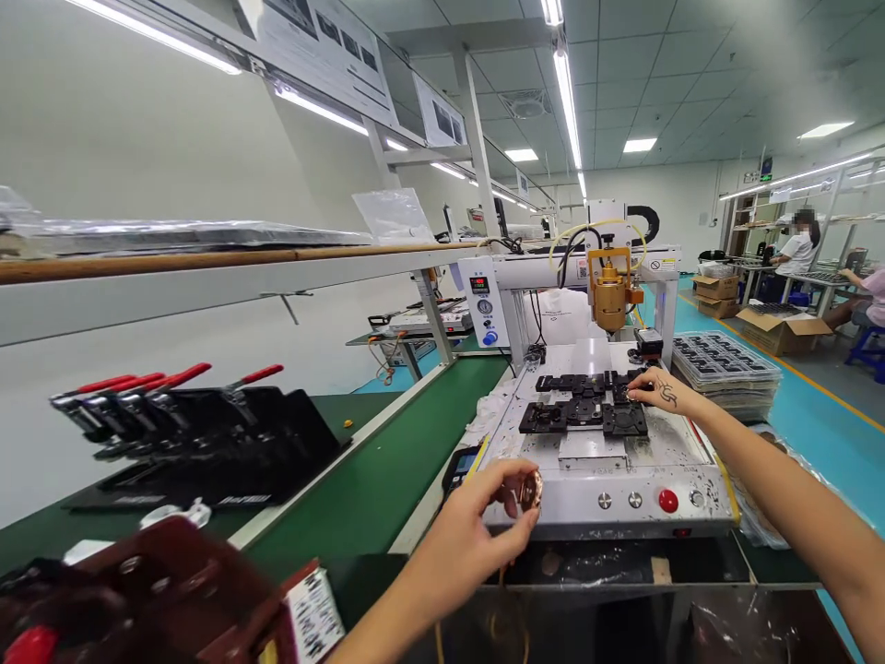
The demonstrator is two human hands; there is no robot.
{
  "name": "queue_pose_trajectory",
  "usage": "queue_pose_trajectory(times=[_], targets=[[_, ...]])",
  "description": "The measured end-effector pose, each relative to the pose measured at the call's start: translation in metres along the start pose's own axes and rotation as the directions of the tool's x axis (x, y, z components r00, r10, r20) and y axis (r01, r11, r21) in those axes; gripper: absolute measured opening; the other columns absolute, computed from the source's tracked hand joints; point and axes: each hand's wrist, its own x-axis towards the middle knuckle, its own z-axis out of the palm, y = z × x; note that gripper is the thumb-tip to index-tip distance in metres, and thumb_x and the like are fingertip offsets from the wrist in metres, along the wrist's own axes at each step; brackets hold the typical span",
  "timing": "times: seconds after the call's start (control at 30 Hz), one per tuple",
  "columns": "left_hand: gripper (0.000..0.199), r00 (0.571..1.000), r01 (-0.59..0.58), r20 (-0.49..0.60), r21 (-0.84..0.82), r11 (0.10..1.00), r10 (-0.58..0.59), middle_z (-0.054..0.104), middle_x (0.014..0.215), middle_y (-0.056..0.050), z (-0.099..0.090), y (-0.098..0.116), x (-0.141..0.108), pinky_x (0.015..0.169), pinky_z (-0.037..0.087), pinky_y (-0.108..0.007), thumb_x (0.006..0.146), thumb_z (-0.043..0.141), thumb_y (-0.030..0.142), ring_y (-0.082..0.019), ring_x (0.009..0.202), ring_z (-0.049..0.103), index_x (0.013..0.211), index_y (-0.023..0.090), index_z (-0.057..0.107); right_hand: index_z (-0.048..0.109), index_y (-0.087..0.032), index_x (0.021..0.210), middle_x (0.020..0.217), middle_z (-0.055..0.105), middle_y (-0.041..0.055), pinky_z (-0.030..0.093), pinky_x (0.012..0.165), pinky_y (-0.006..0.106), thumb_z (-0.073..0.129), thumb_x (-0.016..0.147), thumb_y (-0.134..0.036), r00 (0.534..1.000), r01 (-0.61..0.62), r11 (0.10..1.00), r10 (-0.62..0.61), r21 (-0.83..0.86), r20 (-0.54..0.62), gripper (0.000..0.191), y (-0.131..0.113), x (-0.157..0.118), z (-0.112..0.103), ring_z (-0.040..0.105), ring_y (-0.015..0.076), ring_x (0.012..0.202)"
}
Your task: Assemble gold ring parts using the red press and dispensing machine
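**Round piece in one hand, the other hand at the black blocks**

From where I stand, the left hand (460,539) has a shiny, copper-coloured round piece (531,491) pinched between thumb and fingers, raised near the front edge of the tabletop machine. The right hand (660,392) reaches across, its fingertips down at the rear right of the black fixture blocks (586,411). Whether those fingers grip something small or only press there, I can't tell.

I'd say a light touch would serve best at the blocks: straight down, seated evenly, with no sideways push to nudge a neighbour. The copper-coloured piece looks easy to smudge or drop, so I'd hold it by the rim, apart from the work. The right wrist would do well to hover rather than drag over the speckled white bed (664,461).

Just behind the blocks hangs the brass-coloured machine head (609,300); knuckles should have room beneath it. In front, on the panel, sits a red button (667,501), worth minding with a sleeve or forearm. Stacked trays (725,369) stand to the right, and red-handled clamps (186,373) off to the left.
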Motion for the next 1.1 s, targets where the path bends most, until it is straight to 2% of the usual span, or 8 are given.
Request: queue_pose_trajectory(times=[0.17,0.33,0.47,0.57,0.67,0.83,0.93,1.1], targets=[[0.031,0.996,-0.021,0.080,-0.113,0.993,0.030,0.074,0.095,-0.002,0.046,-0.007,-0.022,0.074,0.060,-0.031,0.085,0.066,0.022,-0.018,0.079,0.069,0.116,0.024,0.068,0.083,-0.013,0.104,0.096,0.072,0.0113,0.051,0.092,0.037,0.073,0.095,-0.043,0.984,-0.014,0.998,0.004,-0.055,-0.178,0.034,-0.025,-0.025,-0.001,0.065,0.0260,0.094],[0.037,0.973,-0.075,0.210,-0.117,0.990,0.099,0.074,0.099,-0.004,0.109,-0.039,-0.058,0.077,0.062,-0.034,0.079,0.070,0.014,-0.022,0.085,0.072,0.114,0.025,0.066,0.072,-0.016,0.118,0.104,0.064,0.0090,0.049,0.089,0.036,0.051,0.108,-0.051,0.907,-0.063,0.994,0.020,-0.089,-0.420,0.043,-0.047,-0.135,0.004,0.061,0.0228,0.093],[0.050,0.948,-0.125,0.284,-0.079,0.989,0.143,0.078,0.123,-0.012,0.151,-0.081,-0.085,0.107,0.059,-0.052,0.072,0.078,0.013,-0.035,0.119,0.073,0.118,0.025,0.066,0.069,-0.022,0.102,0.103,0.065,0.0083,0.048,0.088,0.043,0.066,0.099,-0.059,0.828,-0.187,0.969,0.068,-0.160,-0.557,0.038,-0.044,-0.221,0.024,0.060,0.0282,0.097],[0.048,0.943,-0.101,0.311,-0.078,0.992,0.121,0.071,0.143,-0.014,0.169,-0.101,-0.096,0.126,0.041,-0.061,0.072,0.078,0.012,-0.038,0.145,0.058,0.118,0.025,0.067,0.065,-0.023,0.099,0.098,0.062,0.0094,0.047,0.091,0.051,0.069,0.098,-0.057,0.760,-0.237,0.952,0.059,-0.192,-0.647,0.034,-0.051,-0.247,0.046,0.058,0.0331,0.097],[0.042,0.942,-0.049,0.325,-0.123,0.991,0.087,0.067,0.150,-0.014,0.174,-0.104,-0.102,0.131,0.033,-0.060,0.075,0.078,0.014,-0.036,0.151,0.052,0.114,0.024,0.067,0.063,-0.025,0.104,0.098,0.063,0.0094,0.049,0.090,0.053,0.068,0.101,-0.036,0.786,-0.110,0.980,-0.018,-0.168,-0.619,0.012,-0.080,-0.249,0.078,0.060,0.0331,0.094],[0.037,0.945,0.023,0.317,-0.307,0.951,0.079,0.068,0.147,-0.013,0.161,-0.088,-0.108,0.124,0.045,-0.047,0.077,0.079,0.016,-0.031,0.141,0.061,0.111,0.022,0.068,0.069,-0.028,0.116,0.107,0.074,0.0073,0.063,0.085,0.040,0.053,0.107,-0.020,0.964,0.184,0.982,-0.170,0.048,-0.203,0.020,-0.135,-0.238,0.145,0.072,0.0254,0.098],[0.035,0.956,0.100,0.292,-0.375,0.921,0.015,0.069,0.145,-0.012,0.143,-0.087,-0.114,0.115,0.052,-0.042,0.075,0.079,0.015,-0.030,0.134,0.065,0.108,0.023,0.069,0.066,-0.024,0.125,0.116,0.074,0.0115,0.063,0.093,0.042,0.045,0.109,-0.016,0.984,0.159,0.971,-0.140,0.178,-0.114,0.028,-0.144,-0.225,0.171,0.072,0.0259,0.108],[0.031,0.950,0.305,0.181,-0.335,0.891,-0.256,0.068,0.146,-0.013,0.114,-0.105,-0.120,0.101,0.057,-0.043,0.077,0.075,0.017,-0.028,0.116,0.071,0.107,0.022,0.069,0.066,-0.023,0.122,0.111,0.073,0.0103,0.063,0.093,0.042,0.046,0.106,-0.010,0.985,0.172,0.981,-0.169,0.090,-0.038,0.029,-0.132,-0.204,0.204,0.072,0.0256,0.104]])
